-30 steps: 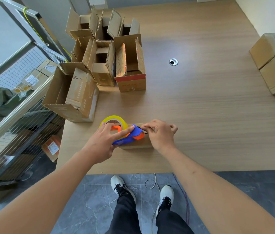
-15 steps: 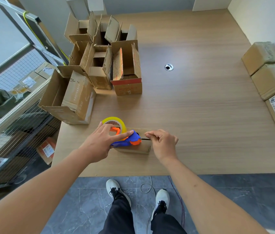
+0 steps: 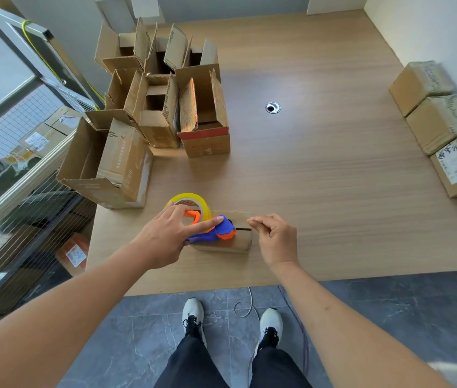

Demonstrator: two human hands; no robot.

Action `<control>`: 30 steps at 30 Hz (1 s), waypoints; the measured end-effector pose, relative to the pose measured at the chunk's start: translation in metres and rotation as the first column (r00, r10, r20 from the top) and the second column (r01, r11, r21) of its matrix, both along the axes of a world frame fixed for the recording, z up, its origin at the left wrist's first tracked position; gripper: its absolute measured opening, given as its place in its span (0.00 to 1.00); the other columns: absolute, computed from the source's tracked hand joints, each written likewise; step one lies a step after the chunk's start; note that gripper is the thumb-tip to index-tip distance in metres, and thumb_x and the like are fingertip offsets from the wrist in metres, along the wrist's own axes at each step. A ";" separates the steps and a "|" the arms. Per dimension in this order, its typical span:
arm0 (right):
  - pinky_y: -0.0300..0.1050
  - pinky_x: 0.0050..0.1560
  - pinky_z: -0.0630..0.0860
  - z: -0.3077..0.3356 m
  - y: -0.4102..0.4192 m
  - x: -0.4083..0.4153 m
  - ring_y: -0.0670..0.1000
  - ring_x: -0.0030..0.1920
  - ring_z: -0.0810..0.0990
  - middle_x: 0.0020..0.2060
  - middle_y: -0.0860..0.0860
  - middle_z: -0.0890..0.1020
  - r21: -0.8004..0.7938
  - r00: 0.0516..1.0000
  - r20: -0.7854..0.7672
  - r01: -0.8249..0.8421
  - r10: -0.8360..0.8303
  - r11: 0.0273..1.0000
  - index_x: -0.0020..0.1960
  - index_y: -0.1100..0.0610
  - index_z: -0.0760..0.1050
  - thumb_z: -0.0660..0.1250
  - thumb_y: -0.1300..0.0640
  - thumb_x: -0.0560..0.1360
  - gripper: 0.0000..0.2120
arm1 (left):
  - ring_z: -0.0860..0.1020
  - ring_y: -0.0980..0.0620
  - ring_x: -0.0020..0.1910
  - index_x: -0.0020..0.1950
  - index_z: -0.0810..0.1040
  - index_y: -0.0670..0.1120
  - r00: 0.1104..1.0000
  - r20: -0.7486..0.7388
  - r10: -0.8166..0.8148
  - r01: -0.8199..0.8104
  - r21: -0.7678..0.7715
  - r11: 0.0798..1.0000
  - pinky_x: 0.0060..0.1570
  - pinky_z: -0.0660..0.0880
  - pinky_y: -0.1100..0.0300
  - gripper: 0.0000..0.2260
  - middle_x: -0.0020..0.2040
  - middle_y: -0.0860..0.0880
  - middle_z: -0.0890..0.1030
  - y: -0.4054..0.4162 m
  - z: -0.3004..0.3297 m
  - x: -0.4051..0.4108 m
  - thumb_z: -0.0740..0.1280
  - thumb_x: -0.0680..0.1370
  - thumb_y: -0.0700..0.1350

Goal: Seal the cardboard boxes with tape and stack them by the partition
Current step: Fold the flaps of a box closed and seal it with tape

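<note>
The left hand [image 3: 162, 236] grips a blue-and-orange tape dispenser [image 3: 213, 231] on a small flat cardboard box [image 3: 232, 233]; beside it, the right hand [image 3: 275, 238] pinches the tape end. Beyond, open-flapped boxes [image 3: 165, 88] await; closed boxes [image 3: 443, 121] sit far right.

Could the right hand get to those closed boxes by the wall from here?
Probably yes, with a stretch or a sidestep: the table between the right hand and the closed boxes is bare, and the hand looks to pinch only tape.
</note>
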State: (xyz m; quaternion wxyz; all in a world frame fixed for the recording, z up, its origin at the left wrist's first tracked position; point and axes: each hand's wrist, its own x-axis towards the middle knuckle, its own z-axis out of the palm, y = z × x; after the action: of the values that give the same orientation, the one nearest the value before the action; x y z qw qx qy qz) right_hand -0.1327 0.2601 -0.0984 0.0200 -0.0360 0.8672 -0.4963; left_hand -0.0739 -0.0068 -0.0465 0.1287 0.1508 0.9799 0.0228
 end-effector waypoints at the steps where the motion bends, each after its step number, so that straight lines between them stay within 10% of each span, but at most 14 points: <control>1: 0.43 0.44 0.77 0.001 0.000 0.000 0.47 0.41 0.82 0.39 0.46 0.84 -0.001 1.000 0.011 0.004 -0.004 1.000 0.46 0.52 0.87 0.76 0.60 0.75 0.04 | 0.67 0.39 0.69 0.79 0.40 0.72 1.000 -0.004 0.006 -0.006 -0.005 1.000 0.67 0.72 0.43 0.45 0.66 0.42 0.69 0.001 0.001 -0.001 0.69 0.79 0.45; 13: 0.45 0.49 0.73 0.003 -0.037 -0.004 0.51 0.48 0.81 0.47 0.50 0.83 -0.015 0.934 0.207 0.302 -0.293 0.953 0.47 0.54 0.83 0.69 0.54 0.80 0.06 | 0.76 0.42 0.51 0.81 0.53 0.67 0.971 -0.206 0.124 -0.115 0.053 0.992 0.56 0.71 0.48 0.32 0.56 0.46 0.75 0.033 -0.009 0.006 0.62 0.80 0.64; 19: 0.41 0.46 0.75 -0.005 -0.074 -0.003 0.50 0.44 0.82 0.42 0.48 0.84 -0.282 0.863 0.207 0.503 -0.461 0.817 0.47 0.52 0.79 0.67 0.55 0.82 0.05 | 0.74 0.44 0.52 0.82 0.57 0.64 0.969 -0.209 0.133 -0.098 0.171 0.980 0.52 0.73 0.51 0.30 0.55 0.48 0.73 0.033 -0.015 -0.001 0.62 0.81 0.62; 30: 0.36 0.54 0.74 -0.043 -0.076 -0.010 0.45 0.50 0.80 0.48 0.48 0.84 -0.195 0.909 -0.079 0.388 -0.409 0.901 0.45 0.58 0.82 0.69 0.67 0.78 0.06 | 0.73 0.42 0.52 0.81 0.55 0.67 0.987 -0.162 -0.001 0.017 0.095 0.995 0.54 0.72 0.48 0.25 0.56 0.45 0.73 -0.024 -0.007 -0.001 0.55 0.83 0.61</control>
State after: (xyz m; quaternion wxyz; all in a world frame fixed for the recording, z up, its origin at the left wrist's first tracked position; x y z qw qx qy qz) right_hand -0.1426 0.1843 -0.1413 -0.1364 0.1117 0.8089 -0.5609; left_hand -0.0745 -0.0307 -0.0534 0.0413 0.1626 0.9842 0.0567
